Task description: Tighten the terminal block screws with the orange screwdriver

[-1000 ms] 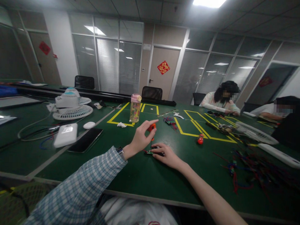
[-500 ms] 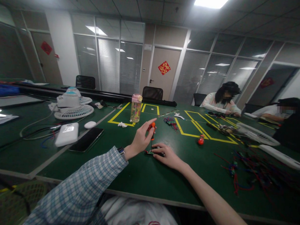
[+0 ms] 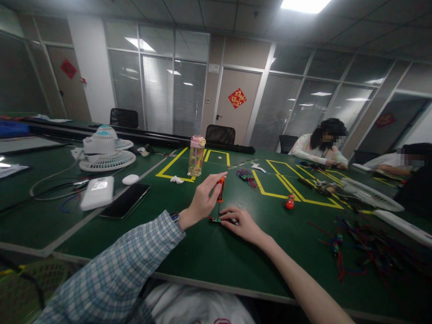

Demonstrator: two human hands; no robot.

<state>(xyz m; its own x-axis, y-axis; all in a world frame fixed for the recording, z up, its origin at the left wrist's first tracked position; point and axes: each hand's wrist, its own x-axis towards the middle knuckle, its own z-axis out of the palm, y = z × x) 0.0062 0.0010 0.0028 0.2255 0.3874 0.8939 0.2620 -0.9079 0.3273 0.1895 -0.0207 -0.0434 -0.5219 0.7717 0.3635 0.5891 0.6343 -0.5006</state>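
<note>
My left hand [image 3: 203,198], in a checked sleeve with a watch at the wrist, is closed round the orange and black handle of a screwdriver [image 3: 221,194]. The screwdriver stands nearly upright, its thin shaft pointing down onto a small green circuit board [image 3: 215,220] that lies on the table. Beside the shaft, the fingers of my right hand [image 3: 247,226] are bent and pinch the board's right side against the table. Those fingers cover part of the board, and the exact spot where the tip touches is too small to make out.
On the left of the green table [image 3: 126,239] are a phone [image 3: 126,201], a white power bank [image 3: 97,193] and a fan [image 3: 107,152]. A bottle [image 3: 196,156] stands ahead. A red object [image 3: 289,202] and tangled wires [image 3: 362,249] lie right. Two people sit at the far right.
Both hands stay at almost the same place, with the screwdriver upright on the board. Around its handle, the left fingers have shifted very slightly.
</note>
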